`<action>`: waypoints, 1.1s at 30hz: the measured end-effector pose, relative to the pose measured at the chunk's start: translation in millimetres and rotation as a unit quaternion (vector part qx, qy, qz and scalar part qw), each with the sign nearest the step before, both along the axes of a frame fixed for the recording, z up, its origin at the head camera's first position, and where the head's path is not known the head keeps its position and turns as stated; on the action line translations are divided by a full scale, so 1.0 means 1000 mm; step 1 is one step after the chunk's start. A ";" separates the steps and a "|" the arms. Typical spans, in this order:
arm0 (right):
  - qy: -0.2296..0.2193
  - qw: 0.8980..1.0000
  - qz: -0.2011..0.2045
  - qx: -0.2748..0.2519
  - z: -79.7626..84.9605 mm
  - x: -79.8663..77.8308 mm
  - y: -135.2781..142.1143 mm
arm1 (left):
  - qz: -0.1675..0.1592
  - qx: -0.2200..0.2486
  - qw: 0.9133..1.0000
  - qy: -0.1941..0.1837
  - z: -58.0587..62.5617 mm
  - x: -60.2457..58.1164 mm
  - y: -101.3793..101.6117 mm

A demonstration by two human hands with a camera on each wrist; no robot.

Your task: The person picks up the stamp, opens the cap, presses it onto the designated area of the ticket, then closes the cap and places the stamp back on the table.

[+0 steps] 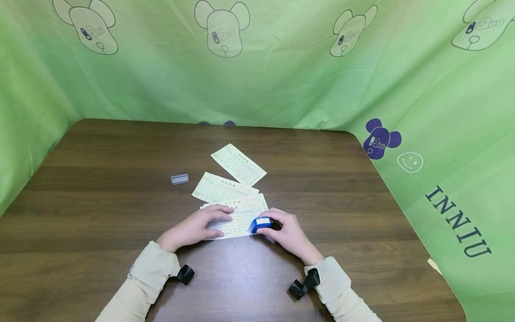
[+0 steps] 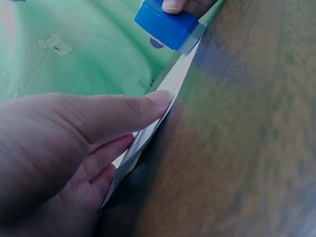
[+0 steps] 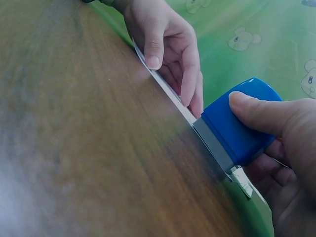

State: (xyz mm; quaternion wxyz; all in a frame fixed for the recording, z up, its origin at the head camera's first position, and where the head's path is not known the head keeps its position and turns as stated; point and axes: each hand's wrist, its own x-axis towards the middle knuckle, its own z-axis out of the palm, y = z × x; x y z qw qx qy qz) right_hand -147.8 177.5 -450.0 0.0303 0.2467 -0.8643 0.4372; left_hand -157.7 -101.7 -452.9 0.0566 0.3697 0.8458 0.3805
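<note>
My right hand grips a blue stamp between thumb and fingers, and its grey base meets the right end of the top printed slip. In the head view the stamp shows a white label on top. My left hand rests on the left part of the same slip, its fingers spread over the printed grid and its thumb near the front edge. In the left wrist view that thumb lies on the paper, whose near edge lifts slightly from the table. More paper lies under the top slip, mostly hidden.
Two more printed slips lie fanned out behind, a middle slip and a far slip. A small clear cap sits to their left on the brown wooden table. Green cloth hangs behind and at both sides.
</note>
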 end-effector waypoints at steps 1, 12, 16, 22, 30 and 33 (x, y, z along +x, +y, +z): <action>-0.001 1.000 0.001 -0.003 0.000 0.000 0.000 | 0.000 0.001 1.000 -0.004 0.000 0.000 0.000; 0.008 1.000 0.015 -0.021 0.000 -0.001 0.002 | 0.002 0.002 1.000 -0.010 0.000 0.000 0.000; -0.002 1.000 0.012 -0.019 0.001 0.000 0.002 | 0.001 0.004 1.000 -0.005 0.001 0.000 0.000; -0.007 1.000 0.003 -0.009 0.001 0.000 0.001 | 0.002 0.000 1.000 -0.007 0.002 0.000 0.000; -0.004 1.000 0.003 0.005 0.026 0.010 -0.007 | 0.002 0.001 1.000 -0.012 0.004 0.001 0.001; 0.001 1.000 0.009 0.004 0.033 0.013 -0.009 | 0.003 -0.001 1.000 -0.014 0.005 0.002 0.001</action>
